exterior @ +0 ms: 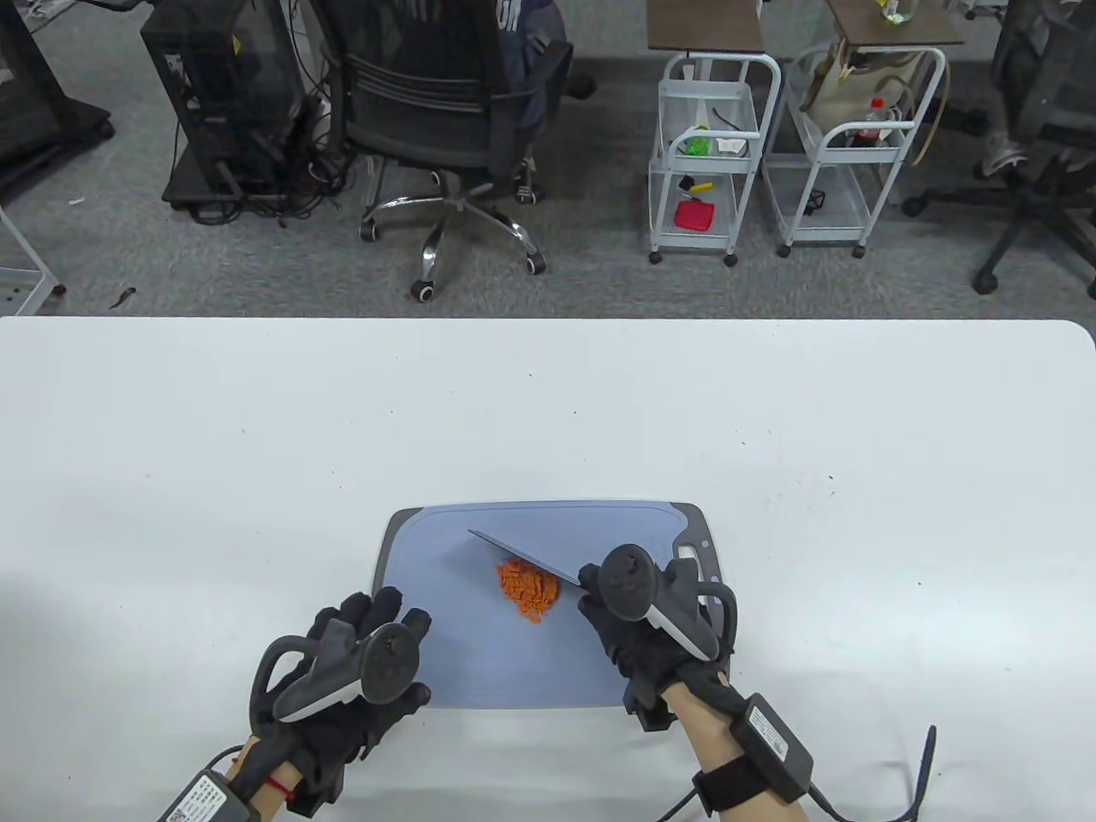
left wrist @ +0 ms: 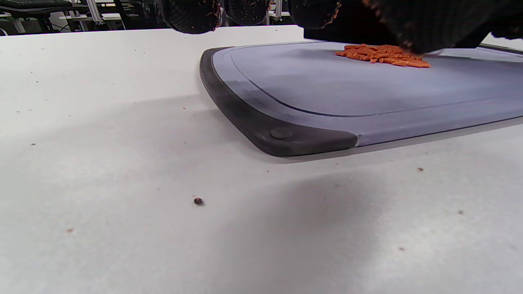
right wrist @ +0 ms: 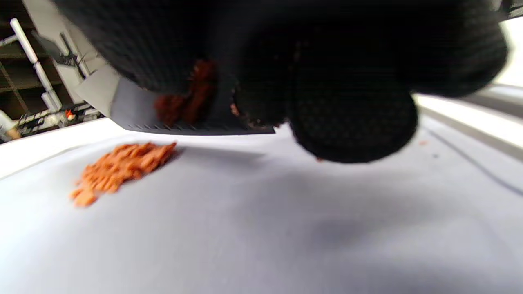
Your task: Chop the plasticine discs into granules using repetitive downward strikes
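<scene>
A small heap of orange plasticine granules (exterior: pixel 527 589) lies on the blue-grey cutting board (exterior: pixel 479 668). My right hand (exterior: pixel 629 621) grips the handle of a knife (exterior: pixel 527 556). The blade is raised just above the heap and points up-left. The right wrist view shows the blade (right wrist: pixel 135 112) off the board with orange bits stuck to it, above the granules (right wrist: pixel 118 167). My left hand (exterior: pixel 372 655) rests at the board's left front corner with fingers spread and holds nothing. The left wrist view shows the board's corner (left wrist: pixel 286 134) and the granules (left wrist: pixel 382 55).
The white table (exterior: pixel 257 445) stretches wide around the board. Small crumbs dot it near the board (left wrist: pixel 198 201). Beyond the far edge stand an office chair (exterior: pixel 445 111) and two white carts (exterior: pixel 711 145).
</scene>
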`<state>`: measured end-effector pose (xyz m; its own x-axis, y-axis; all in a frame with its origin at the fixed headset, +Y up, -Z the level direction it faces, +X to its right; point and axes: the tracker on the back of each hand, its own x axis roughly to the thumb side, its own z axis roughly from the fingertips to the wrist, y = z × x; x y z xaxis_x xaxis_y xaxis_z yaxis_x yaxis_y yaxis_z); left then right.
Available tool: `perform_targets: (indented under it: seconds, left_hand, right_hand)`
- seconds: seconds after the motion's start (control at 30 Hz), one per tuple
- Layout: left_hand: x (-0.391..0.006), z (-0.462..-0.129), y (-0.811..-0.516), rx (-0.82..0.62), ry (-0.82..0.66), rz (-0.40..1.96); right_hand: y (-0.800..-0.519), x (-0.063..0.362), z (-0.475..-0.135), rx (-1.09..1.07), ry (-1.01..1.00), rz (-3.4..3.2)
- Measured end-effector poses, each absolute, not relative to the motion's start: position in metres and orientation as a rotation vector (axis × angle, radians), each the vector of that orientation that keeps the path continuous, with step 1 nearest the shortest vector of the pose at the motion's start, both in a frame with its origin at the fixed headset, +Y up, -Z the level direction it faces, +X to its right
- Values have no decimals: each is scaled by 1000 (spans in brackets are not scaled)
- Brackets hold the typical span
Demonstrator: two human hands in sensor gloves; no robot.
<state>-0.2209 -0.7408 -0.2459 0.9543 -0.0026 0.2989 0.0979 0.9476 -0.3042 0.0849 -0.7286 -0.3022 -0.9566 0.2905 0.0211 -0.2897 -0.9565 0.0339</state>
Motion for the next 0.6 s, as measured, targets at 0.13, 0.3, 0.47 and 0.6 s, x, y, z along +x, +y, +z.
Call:
perform_targets:
  seconds: [0.13, 0.3, 0.47, 0.6]
  left_hand:
    - [-221, -245, -739, -309, -300, -45]
    - [-219, -244, -735, -266, -309, -31]
    - [-222, -249, -732, -256, -273, -12]
    - [-225, -249, -732, -252, -268, -32]
  right_hand:
    - [-705, 111, -284, -179, 86, 2757]
    - [-696, 153, -253, -546, -48, 2757]
    - [-711, 164, -254, -685, -137, 2966]
    - [-724, 152, -256, -661, -11, 2992]
